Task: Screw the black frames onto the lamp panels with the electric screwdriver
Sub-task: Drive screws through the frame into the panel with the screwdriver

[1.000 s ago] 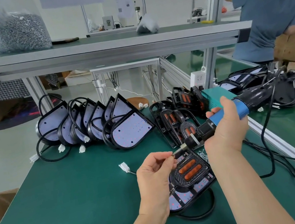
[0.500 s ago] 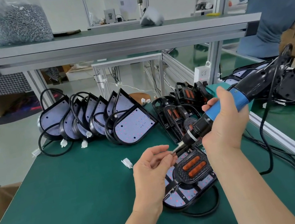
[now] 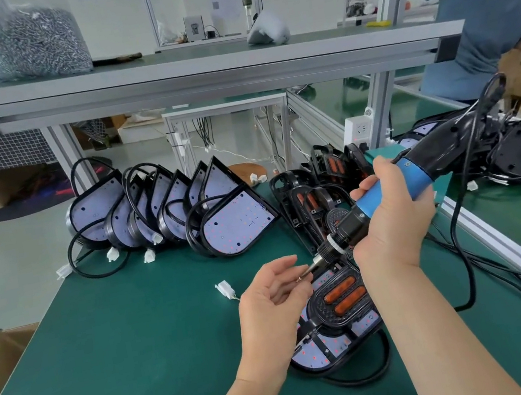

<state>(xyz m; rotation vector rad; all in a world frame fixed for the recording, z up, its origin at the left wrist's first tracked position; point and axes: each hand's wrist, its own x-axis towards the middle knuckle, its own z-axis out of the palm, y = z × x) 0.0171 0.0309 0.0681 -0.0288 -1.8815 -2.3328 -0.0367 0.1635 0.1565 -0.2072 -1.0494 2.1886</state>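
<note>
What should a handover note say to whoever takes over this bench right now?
Right hand grips the electric screwdriver, bit raised above the work.
Left hand cupped at the bit tip by a small screw; a pinch is unclear.
Black frame lies on the lamp panel under the hands; driven screws cannot be seen.
To do: this frame, then the bare panels leaning in a row; spare frames lie beside them.

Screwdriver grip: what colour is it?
The screwdriver grip is bright blue, black at both ends; head view.
</note>
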